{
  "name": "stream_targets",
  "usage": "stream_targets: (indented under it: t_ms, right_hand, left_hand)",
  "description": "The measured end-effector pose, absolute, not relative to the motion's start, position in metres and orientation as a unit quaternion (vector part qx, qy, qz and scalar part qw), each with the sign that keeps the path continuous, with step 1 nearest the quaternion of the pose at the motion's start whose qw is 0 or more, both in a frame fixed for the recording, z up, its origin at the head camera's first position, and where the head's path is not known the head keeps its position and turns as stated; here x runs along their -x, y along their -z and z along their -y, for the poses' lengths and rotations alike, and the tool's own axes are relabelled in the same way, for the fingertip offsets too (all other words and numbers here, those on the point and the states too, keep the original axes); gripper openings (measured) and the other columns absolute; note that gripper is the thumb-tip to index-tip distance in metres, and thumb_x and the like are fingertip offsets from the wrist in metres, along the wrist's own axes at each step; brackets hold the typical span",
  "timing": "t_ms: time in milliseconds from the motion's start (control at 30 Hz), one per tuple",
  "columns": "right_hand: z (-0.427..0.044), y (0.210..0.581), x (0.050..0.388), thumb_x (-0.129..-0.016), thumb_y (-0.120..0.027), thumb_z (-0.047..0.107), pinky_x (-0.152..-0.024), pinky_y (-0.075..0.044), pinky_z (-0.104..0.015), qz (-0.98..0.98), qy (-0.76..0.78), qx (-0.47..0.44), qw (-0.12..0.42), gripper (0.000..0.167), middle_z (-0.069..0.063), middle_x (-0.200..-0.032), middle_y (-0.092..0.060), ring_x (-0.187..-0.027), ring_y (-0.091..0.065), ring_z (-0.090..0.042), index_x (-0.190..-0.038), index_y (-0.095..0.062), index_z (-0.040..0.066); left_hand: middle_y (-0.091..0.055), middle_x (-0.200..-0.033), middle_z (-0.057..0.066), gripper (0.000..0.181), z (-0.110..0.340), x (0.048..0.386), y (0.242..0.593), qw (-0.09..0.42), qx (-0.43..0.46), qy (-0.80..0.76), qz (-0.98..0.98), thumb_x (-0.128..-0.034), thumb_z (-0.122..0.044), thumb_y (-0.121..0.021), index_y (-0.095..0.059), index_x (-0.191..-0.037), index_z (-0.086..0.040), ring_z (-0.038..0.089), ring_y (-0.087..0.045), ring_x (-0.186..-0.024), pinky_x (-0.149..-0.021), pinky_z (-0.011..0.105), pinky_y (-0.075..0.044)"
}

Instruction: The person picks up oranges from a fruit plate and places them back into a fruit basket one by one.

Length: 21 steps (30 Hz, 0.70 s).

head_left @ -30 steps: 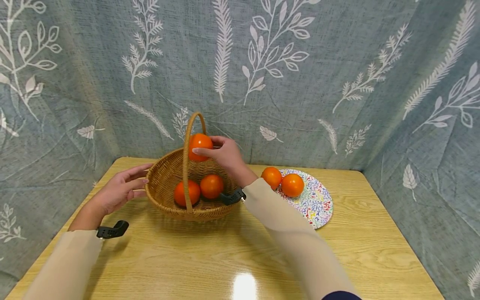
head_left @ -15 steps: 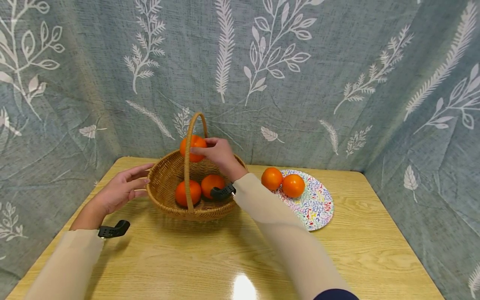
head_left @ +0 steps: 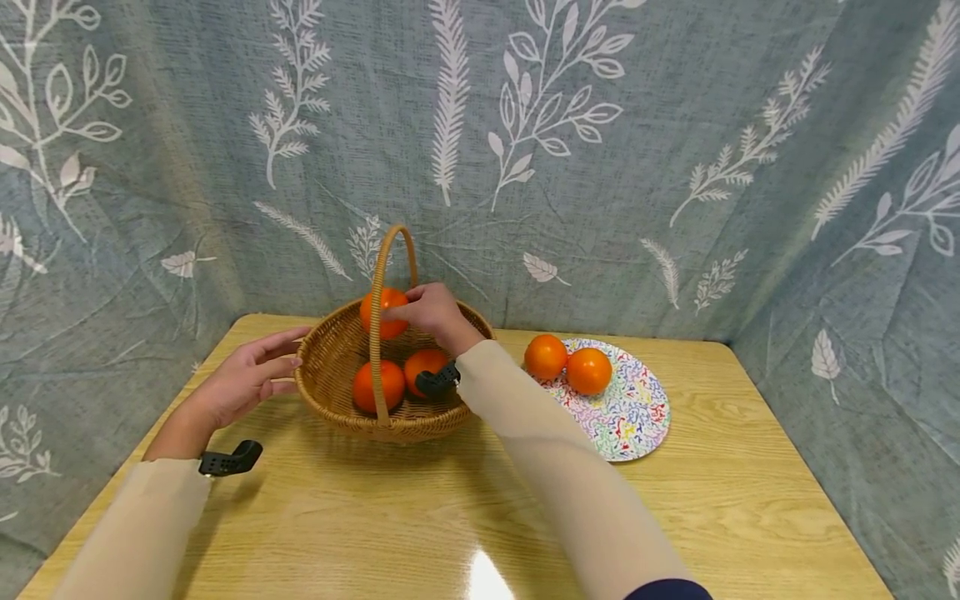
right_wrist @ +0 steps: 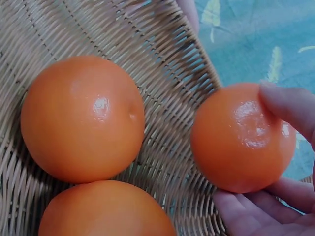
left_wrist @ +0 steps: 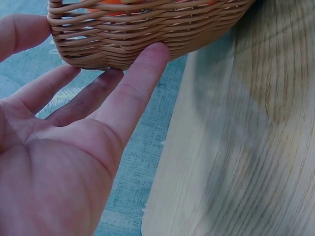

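My right hand [head_left: 433, 312] grips an orange [head_left: 393, 303] above the back part of a wicker basket [head_left: 324, 367], behind its tall arched handle. In the right wrist view, the thumb lies on top of this orange [right_wrist: 241, 142] and the fingers are under it. Two more oranges rest in the basket: one orange [head_left: 395, 385] partly behind the handle, the other orange [head_left: 421, 363] beside it. At the basket's left side, my left hand [head_left: 243, 379] touches the outer wall with extended fingers; its fingertips meet the weave in the left wrist view.
Right of the basket lies an oval plate [head_left: 637, 417] with a colourful squiggle pattern. On its left part sit an orange [head_left: 546, 357] and a second orange [head_left: 589, 372]. A patterned grey-blue cloth [head_left: 495, 167] hangs behind and beside the wooden table [head_left: 360, 517].
My right hand has carried its orange slightly left, then lowered it toward the basket's interior. The left hand keeps its place at the basket's side.
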State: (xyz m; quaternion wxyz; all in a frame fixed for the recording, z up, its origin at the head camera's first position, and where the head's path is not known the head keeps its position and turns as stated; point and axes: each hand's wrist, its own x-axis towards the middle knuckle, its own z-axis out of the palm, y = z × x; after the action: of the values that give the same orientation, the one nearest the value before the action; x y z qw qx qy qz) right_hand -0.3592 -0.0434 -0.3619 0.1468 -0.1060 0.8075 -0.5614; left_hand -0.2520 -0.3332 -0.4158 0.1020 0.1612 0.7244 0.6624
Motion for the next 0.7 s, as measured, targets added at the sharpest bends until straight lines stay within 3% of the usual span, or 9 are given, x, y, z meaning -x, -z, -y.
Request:
stream_targets:
  t_ms: [67,133,200,267,333,433,500,633,700]
  right_hand:
    - [0.044,0.363,0.36,-0.084,-0.087,0.024,-0.103,-0.054,-0.047,-0.802,0.567,0.097,0.165,0.061,-0.008,-0.125,-0.061,-0.094,-0.057,-0.02,-0.137,-0.063,0.003]
    - [0.044,0.363,0.362,-0.084,-0.087,0.024,-0.092,-0.052,-0.046,-0.796,0.57,0.088,0.183,0.057,-0.004,-0.097,-0.057,-0.075,-0.046,-0.017,-0.132,-0.066,0.002]
    - [0.044,0.364,0.363,-0.084,-0.087,0.025,-0.092,-0.054,-0.045,-0.795,0.569,0.079,0.194,0.055,0.003,-0.09,-0.048,-0.069,-0.044,-0.014,-0.13,-0.066,0.002]
    - [0.045,0.365,0.365,-0.085,-0.087,0.025,-0.094,-0.054,-0.046,-0.795,0.567,0.077,0.202,0.058,0.0,-0.092,-0.051,-0.068,-0.042,-0.016,-0.132,-0.064,0.001]
    - [0.045,0.365,0.366,-0.084,-0.088,0.026,-0.103,-0.055,-0.049,-0.801,0.56,0.074,0.2,0.063,-0.004,-0.111,-0.059,-0.077,-0.056,-0.02,-0.135,-0.062,0.001]
    - [0.048,0.365,0.367,-0.084,-0.088,0.026,-0.104,-0.054,-0.05,-0.817,0.537,0.077,0.197,0.068,-0.014,-0.133,-0.059,-0.089,-0.062,-0.027,-0.14,-0.058,0.002]
    - [0.049,0.365,0.368,-0.084,-0.087,0.028,-0.099,-0.057,-0.047,-0.835,0.51,0.081,0.191,0.068,-0.014,-0.13,-0.061,-0.094,-0.064,-0.028,-0.14,-0.059,0.003]
    - [0.053,0.366,0.368,-0.083,-0.088,0.028,-0.078,-0.057,-0.036,-0.856,0.473,0.081,0.192,0.068,-0.009,-0.111,-0.064,-0.078,-0.058,-0.019,-0.14,-0.06,0.004]
    - [0.054,0.367,0.368,-0.083,-0.088,0.029,-0.072,-0.053,-0.033,-0.865,0.455,0.084,0.193,0.068,-0.009,-0.111,-0.065,-0.075,-0.056,-0.017,-0.14,-0.06,0.005]
  left_hand:
    - [-0.054,-0.135,-0.005,0.065,0.333,0.252,0.415,0.102,-0.16,-0.663,-0.724,-0.1093,-0.009,-0.048,-0.014,-0.163,0.002,0.003,-0.065,-0.116,-0.089,0.024,-0.061]
    - [-0.054,-0.135,-0.006,0.065,0.333,0.252,0.415,0.103,-0.16,-0.664,-0.723,-0.1094,-0.009,-0.048,-0.014,-0.163,0.002,0.003,-0.065,-0.116,-0.089,0.024,-0.061]
    - [-0.054,-0.135,-0.005,0.065,0.333,0.252,0.415,0.104,-0.159,-0.663,-0.724,-0.1094,-0.009,-0.048,-0.014,-0.163,0.002,0.002,-0.065,-0.116,-0.089,0.024,-0.061]
    - [-0.054,-0.136,-0.005,0.065,0.334,0.253,0.416,0.104,-0.16,-0.663,-0.724,-0.1094,-0.009,-0.048,-0.013,-0.163,0.002,0.002,-0.065,-0.116,-0.089,0.025,-0.061]
    - [-0.054,-0.135,-0.005,0.065,0.334,0.253,0.416,0.102,-0.161,-0.664,-0.724,-0.1093,-0.009,-0.048,-0.014,-0.163,0.003,0.003,-0.065,-0.116,-0.089,0.025,-0.061]
    - [-0.054,-0.134,-0.005,0.065,0.334,0.253,0.416,0.102,-0.159,-0.664,-0.724,-0.1092,-0.009,-0.048,-0.015,-0.163,0.002,0.003,-0.065,-0.116,-0.089,0.025,-0.061]
    - [-0.054,-0.134,-0.004,0.065,0.334,0.253,0.416,0.101,-0.158,-0.663,-0.725,-0.1091,-0.01,-0.049,-0.015,-0.163,0.002,0.003,-0.065,-0.116,-0.089,0.025,-0.061]
    - [-0.054,-0.134,-0.005,0.065,0.333,0.253,0.416,0.1,-0.158,-0.663,-0.725,-0.109,-0.01,-0.049,-0.016,-0.163,0.002,0.003,-0.065,-0.115,-0.089,0.025,-0.061]
    - [-0.055,-0.134,-0.006,0.065,0.332,0.253,0.416,0.098,-0.161,-0.665,-0.723,-0.109,-0.009,-0.049,-0.015,-0.163,0.003,0.003,-0.065,-0.115,-0.089,0.026,-0.061]
